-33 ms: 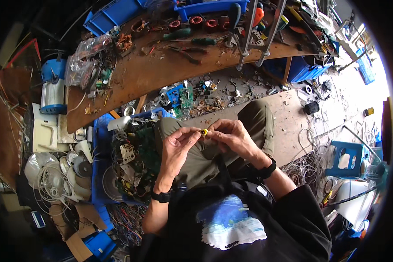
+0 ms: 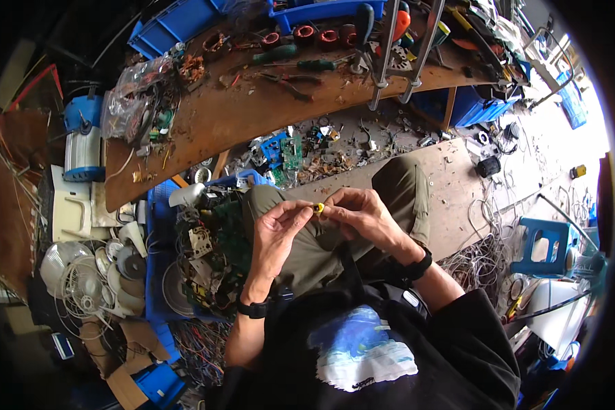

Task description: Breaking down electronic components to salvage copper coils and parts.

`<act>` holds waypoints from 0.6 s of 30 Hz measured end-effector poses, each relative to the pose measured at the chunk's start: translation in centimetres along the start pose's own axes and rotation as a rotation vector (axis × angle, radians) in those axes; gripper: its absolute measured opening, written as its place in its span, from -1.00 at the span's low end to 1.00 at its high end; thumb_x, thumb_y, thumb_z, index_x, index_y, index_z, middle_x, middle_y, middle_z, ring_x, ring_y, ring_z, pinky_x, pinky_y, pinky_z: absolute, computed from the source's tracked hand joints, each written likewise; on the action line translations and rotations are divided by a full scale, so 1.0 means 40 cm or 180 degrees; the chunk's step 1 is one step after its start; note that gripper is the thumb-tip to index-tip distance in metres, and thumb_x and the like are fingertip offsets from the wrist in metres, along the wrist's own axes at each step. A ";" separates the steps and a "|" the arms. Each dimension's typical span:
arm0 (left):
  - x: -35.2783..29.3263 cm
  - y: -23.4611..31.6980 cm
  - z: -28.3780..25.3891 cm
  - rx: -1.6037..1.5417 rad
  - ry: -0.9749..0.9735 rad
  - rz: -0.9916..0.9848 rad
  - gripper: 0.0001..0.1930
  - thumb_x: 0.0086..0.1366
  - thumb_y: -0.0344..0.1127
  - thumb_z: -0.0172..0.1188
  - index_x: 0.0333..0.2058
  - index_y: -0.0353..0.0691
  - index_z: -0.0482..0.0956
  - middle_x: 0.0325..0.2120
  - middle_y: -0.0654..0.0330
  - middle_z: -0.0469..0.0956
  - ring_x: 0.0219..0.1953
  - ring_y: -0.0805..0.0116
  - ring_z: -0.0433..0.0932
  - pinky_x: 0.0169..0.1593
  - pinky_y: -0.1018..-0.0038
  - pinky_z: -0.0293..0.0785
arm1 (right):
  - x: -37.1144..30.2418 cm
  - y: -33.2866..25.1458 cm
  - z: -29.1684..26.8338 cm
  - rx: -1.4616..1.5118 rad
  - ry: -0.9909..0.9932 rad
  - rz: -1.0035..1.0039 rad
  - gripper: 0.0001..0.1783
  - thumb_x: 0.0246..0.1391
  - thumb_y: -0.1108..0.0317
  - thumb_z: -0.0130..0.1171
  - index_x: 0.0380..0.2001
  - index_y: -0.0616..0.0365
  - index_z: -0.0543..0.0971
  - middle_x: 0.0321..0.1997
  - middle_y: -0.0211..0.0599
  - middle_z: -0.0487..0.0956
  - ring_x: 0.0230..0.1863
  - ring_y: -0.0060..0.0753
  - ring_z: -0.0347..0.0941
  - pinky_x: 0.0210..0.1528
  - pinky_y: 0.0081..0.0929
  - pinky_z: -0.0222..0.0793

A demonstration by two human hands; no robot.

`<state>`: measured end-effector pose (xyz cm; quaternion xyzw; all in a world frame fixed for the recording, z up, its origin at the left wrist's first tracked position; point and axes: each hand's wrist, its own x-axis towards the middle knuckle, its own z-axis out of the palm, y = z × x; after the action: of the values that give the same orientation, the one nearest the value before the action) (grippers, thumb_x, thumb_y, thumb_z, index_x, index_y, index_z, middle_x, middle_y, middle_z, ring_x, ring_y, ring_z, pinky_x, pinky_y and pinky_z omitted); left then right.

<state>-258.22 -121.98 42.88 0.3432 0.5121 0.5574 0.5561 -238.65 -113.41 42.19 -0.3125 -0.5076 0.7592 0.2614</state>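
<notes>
A small yellow and black part [image 2: 318, 208] sits between my fingertips above my lap, too small to name more exactly. The thumb and forefinger of my left hand [image 2: 280, 227] pinch it from one side. From the other side, the closed thumb and fingers of my right hand [image 2: 365, 214] grip its yellow end. Both fingertips hide some of the part. Below and to the left of my left hand, a blue crate [image 2: 158, 273] is filled with circuit boards [image 2: 220, 236] and other scrap.
Pliers [image 2: 290, 83], green-handled screwdrivers [image 2: 317, 65] and copper coils [image 2: 303, 33] lie on the wooden bench [image 2: 205, 116] ahead. Metal posts [image 2: 387, 55] rise at its edge. Scrap boards [image 2: 292, 152] litter the floor beneath. At right are tangled cables [image 2: 468, 258] and a blue stool [image 2: 543, 246].
</notes>
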 end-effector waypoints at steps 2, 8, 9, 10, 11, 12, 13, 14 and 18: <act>0.010 0.007 0.015 0.0175 0.0087 0.0103 -0.84 0.40 -0.45 0.26 -0.09 -0.35 0.65 -0.15 0.22 0.68 -0.10 0.55 0.62 0.07 0.62 0.51 | 0.010 -0.001 -0.002 0.0263 -0.0028 0.0196 -0.77 0.31 0.25 0.27 -0.29 0.22 0.66 -0.50 -0.52 0.55 -0.59 -0.75 0.36 -0.57 -0.70 0.25; 0.054 0.016 0.038 0.2436 0.0346 0.1377 -0.79 0.25 -0.53 0.33 -0.12 -0.27 0.66 -0.16 0.11 0.70 -0.10 0.21 0.69 0.09 0.33 0.59 | 0.050 0.014 -0.037 0.0519 -0.0010 0.0451 -0.76 0.30 0.25 0.27 -0.29 0.24 0.65 -0.48 -0.49 0.57 -0.53 -0.74 0.40 -0.57 -0.69 0.28; 0.059 0.019 0.041 0.2439 0.0335 0.1343 -0.79 0.25 -0.53 0.33 -0.12 -0.27 0.66 -0.16 0.11 0.70 -0.10 0.21 0.69 0.09 0.33 0.59 | 0.053 0.014 -0.039 0.0540 0.0000 0.0477 -0.76 0.30 0.25 0.27 -0.29 0.24 0.65 -0.48 -0.49 0.57 -0.53 -0.74 0.40 -0.57 -0.69 0.28; 0.067 0.022 0.043 0.2665 0.0315 0.1473 -0.79 0.25 -0.52 0.34 -0.12 -0.27 0.67 -0.17 0.11 0.71 -0.10 0.21 0.70 0.12 0.31 0.59 | 0.059 0.009 -0.041 0.0552 0.0009 0.0509 -0.76 0.30 0.25 0.27 -0.29 0.24 0.65 -0.45 -0.48 0.59 -0.51 -0.74 0.41 -0.56 -0.69 0.30; 0.073 0.021 0.043 0.2890 0.0294 0.1605 -0.79 0.25 -0.51 0.35 -0.12 -0.27 0.67 -0.18 0.11 0.71 -0.10 0.20 0.71 0.14 0.28 0.58 | 0.063 0.007 -0.043 0.0563 0.0017 0.0539 -0.76 0.30 0.25 0.27 -0.28 0.25 0.65 -0.43 -0.47 0.60 -0.48 -0.74 0.43 -0.56 -0.69 0.31; 0.080 0.015 0.039 0.2989 0.0299 0.1605 -0.79 0.24 -0.49 0.37 -0.14 -0.27 0.67 -0.21 0.11 0.72 -0.13 0.16 0.72 0.16 0.21 0.57 | 0.068 0.009 -0.049 0.0575 0.0022 0.0548 -0.76 0.30 0.25 0.27 -0.28 0.25 0.65 -0.43 -0.47 0.60 -0.48 -0.74 0.43 -0.56 -0.69 0.31; 0.085 0.012 0.038 0.2993 0.0292 0.1594 -0.79 0.24 -0.49 0.37 -0.14 -0.27 0.67 -0.21 0.11 0.72 -0.13 0.16 0.72 0.16 0.21 0.57 | 0.071 0.011 -0.056 0.0653 -0.0050 0.0607 -0.76 0.30 0.26 0.27 -0.28 0.25 0.65 -0.40 -0.46 0.62 -0.47 -0.73 0.44 -0.55 -0.69 0.34; 0.089 0.010 0.036 0.3069 0.0311 0.1556 -0.79 0.25 -0.48 0.36 -0.12 -0.27 0.67 -0.20 0.12 0.72 -0.14 0.20 0.72 0.13 0.24 0.58 | 0.074 0.013 -0.062 0.0732 -0.0122 0.0665 -0.77 0.30 0.27 0.27 -0.27 0.26 0.65 -0.36 -0.45 0.64 -0.45 -0.72 0.45 -0.54 -0.68 0.36; 0.091 -0.018 0.021 0.2082 0.0407 0.0479 -0.78 0.32 -0.43 0.33 -0.07 -0.31 0.67 -0.21 0.16 0.74 -0.17 0.41 0.71 0.02 0.41 0.60 | 0.079 0.020 -0.066 0.0667 -0.0129 0.0543 -0.79 0.30 0.30 0.26 -0.26 0.26 0.65 -0.31 -0.43 0.66 -0.41 -0.71 0.47 -0.52 -0.67 0.40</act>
<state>-257.75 -118.38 41.73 0.5045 0.6708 0.4236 0.3407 -238.88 -109.81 40.03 -0.3101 -0.4022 0.8337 0.2168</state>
